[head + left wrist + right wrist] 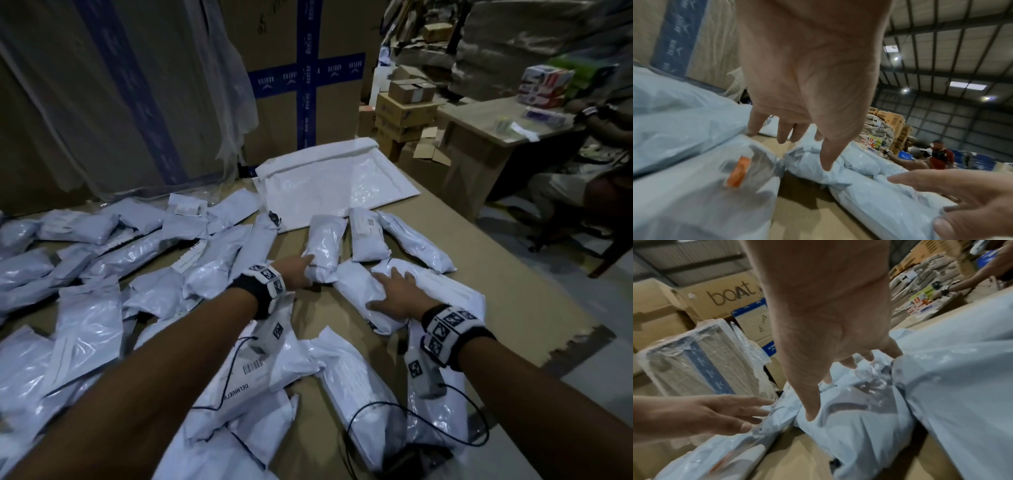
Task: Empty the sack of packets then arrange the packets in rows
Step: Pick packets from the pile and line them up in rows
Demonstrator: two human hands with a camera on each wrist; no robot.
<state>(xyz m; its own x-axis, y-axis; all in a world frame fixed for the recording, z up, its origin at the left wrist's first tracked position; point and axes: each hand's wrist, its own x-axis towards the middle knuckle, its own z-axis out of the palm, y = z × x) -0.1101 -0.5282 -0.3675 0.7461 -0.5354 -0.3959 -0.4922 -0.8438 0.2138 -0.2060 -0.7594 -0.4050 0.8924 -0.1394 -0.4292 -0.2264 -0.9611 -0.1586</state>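
The empty white sack (329, 181) lies flat at the far side of the cardboard surface (507, 308). In front of it three grey-white packets lie side by side: one (325, 243), a second (368, 236) and a third (416, 241). My left hand (301, 270) touches the near end of the first packet (807, 155) with straight fingers. My right hand (390, 294) rests spread on a packet (352, 289) of the nearer row, thumb pressing into it (849, 426). A wider packet (448, 291) lies to its right. Several loose packets (113, 274) are heaped at the left.
More packets (274, 370) lie under my forearms. Tall cartons with blue tape (308, 85) stand behind the surface. At the right are stacked small boxes (404, 106), a desk (479, 137) and a seated person (582, 178). The cardboard's torn edge (565, 349) is near right.
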